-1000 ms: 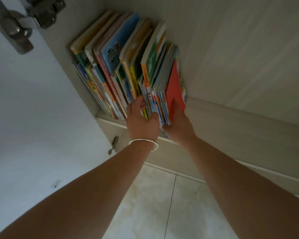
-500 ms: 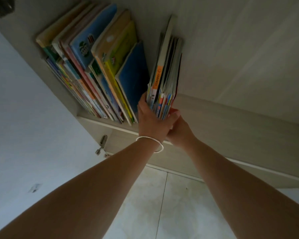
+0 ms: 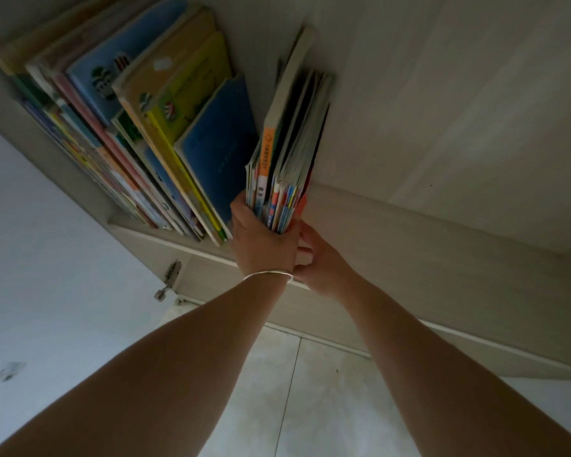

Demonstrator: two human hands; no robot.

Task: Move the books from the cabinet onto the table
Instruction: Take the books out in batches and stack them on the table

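A bundle of thin colourful books (image 3: 285, 150) stands upright at the front of the cabinet shelf (image 3: 393, 222), pulled apart from the rest. My left hand (image 3: 261, 242), with a silver bracelet on the wrist, grips the bundle's lower spines from the left. My right hand (image 3: 323, 265) sits just behind and to the right of it, pressed to the bundle's bottom edge. A row of leaning books (image 3: 152, 127), with a blue cover facing out, stays on the shelf to the left. No table is in view.
An open white cabinet door (image 3: 47, 275) fills the left side, with a metal hinge (image 3: 168, 278) at the shelf's lower edge. The cabinet's pale wood back wall (image 3: 442, 110) is to the right of the books. Tiled floor (image 3: 310, 390) lies below my arms.
The grabbed bundle has been split off from the row and drawn toward the shelf's front edge. My right hand slid from the red cover down to the bundle's base, beside my left hand.
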